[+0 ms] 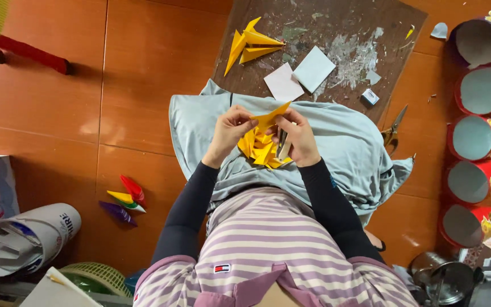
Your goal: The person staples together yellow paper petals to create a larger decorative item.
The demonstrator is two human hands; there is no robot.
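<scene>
Fingers of your left hand (229, 132) and right hand (298, 138) pinch a folded yellow paper piece (269, 119) just above the pale blue cloth (342, 142) on your lap. Right hand also clasps a slim metal tool (282, 143); judging by this, crease firmly and keep edges aligned over the cloth.

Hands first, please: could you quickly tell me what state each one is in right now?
Left hand: closed, pinching the yellow folded paper piece.
Right hand: closed on the same paper, also gripping a slim metal tool.

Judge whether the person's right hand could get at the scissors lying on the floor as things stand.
Probably yes, but not at once. The scissors lie uncovered beside the grey cloth, on the right hand's side, with nothing between. That hand, though, is occupied with yellow folded paper and a slim tool.
</scene>
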